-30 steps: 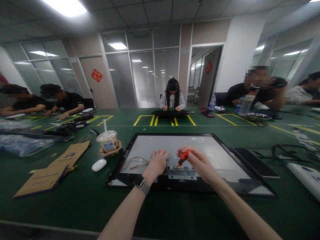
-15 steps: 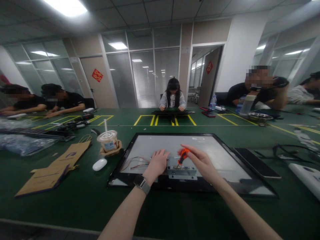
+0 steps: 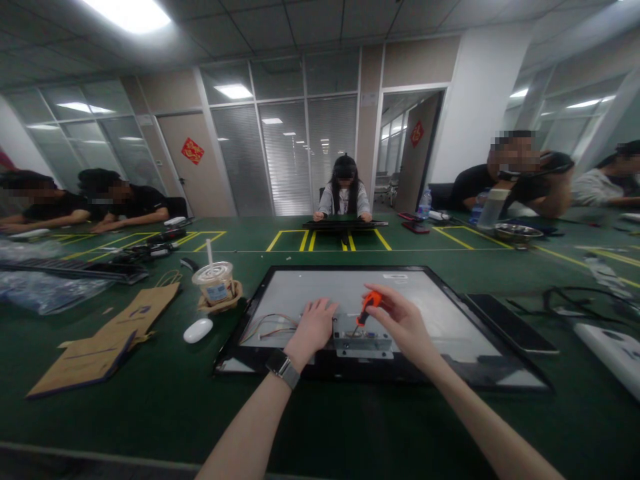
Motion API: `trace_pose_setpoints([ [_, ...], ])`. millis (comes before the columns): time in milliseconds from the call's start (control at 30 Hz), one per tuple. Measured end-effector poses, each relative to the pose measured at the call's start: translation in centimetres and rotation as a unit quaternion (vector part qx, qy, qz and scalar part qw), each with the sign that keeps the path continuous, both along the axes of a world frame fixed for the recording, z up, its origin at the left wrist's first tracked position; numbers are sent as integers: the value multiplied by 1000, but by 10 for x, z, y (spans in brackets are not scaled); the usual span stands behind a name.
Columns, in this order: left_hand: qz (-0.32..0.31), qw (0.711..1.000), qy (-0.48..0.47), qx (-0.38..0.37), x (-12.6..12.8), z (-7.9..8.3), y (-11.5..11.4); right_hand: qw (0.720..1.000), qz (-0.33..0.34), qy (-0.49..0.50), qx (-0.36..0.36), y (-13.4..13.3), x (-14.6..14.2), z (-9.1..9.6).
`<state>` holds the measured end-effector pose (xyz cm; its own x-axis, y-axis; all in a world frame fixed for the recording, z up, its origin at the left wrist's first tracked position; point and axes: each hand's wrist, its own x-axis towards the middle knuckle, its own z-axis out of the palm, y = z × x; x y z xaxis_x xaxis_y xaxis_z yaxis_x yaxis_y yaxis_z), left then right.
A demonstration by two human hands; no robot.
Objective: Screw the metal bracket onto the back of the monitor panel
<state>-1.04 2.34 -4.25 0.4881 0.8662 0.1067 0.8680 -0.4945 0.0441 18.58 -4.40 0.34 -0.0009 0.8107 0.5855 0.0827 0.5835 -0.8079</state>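
Before me a flat display panel [image 3: 295, 287] with a black frame lies face down or face up, I cannot tell which. A metal bracket [image 3: 367, 345] with connectors sits near its front edge. My right hand [image 3: 403, 320] grips an orange and black screwdriver [image 3: 370, 305], tilted, its tip down at the bracket. My left hand [image 3: 316, 325] rests flat at the bracket's left side, fingers stretched out over the panel. Thin coloured wires [image 3: 273, 323] lie on the panel left of that hand.
On the left are an iced drink cup [image 3: 215, 281], a white mouse [image 3: 198, 331] and a paper bag [image 3: 115, 327]. A dark phone-like slab [image 3: 513, 323] and a white power strip [image 3: 610, 357] lie right. Several people sit around the green table [image 3: 175, 420].
My right hand has shifted its fingers around the screwdriver handle, which has moved slightly right. My left hand stays in place.
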Motion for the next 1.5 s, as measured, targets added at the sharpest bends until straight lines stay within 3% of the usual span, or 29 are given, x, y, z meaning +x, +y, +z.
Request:
trace_pose_setpoints([
  [300,-6,1000,0,11,-1,-4,3,994,97,35,-30,-6,-2,6],
  [500,-1,1000,3,14,-1,-8,5,996,76,37,-17,-2,2,5],
  [900,-8,1000,-1,14,-1,-4,2,988,129,63,-60,-3,-3,-1],
  [1133,-5,1000,6,13,-1,-3,1,993,107,47,-20,1,-3,-2],
  [1500,2,1000,10,10,1,-3,2,993,111,25,-31,-4,-2,3],
])
